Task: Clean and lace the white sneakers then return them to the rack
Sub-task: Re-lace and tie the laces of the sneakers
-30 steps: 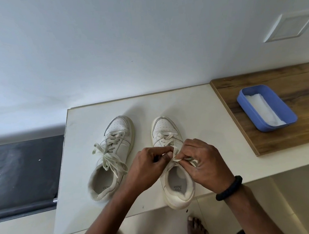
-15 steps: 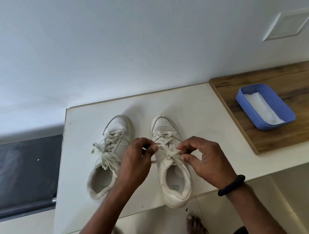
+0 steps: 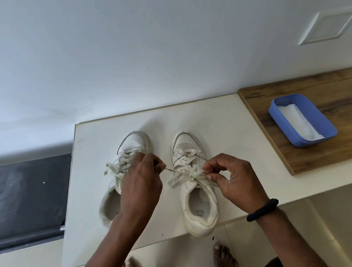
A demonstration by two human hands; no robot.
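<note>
Two white sneakers stand side by side on the white table, toes toward the wall. The left sneaker has a tied lace and is partly hidden by my left arm. The right sneaker sits with its heel at the table's front edge. Its lace forms a bow over the tongue. My left hand pinches one lace end and holds it taut to the left. My right hand pinches the bow's right side.
A blue tray holding a white cloth sits on a wooden board at the right. A dark panel lies left of the table. My bare feet stand on the pale floor below the table's front edge.
My hands have drawn apart, the left one pulling the lace out to the left, and the bow on the right sneaker has tightened.
</note>
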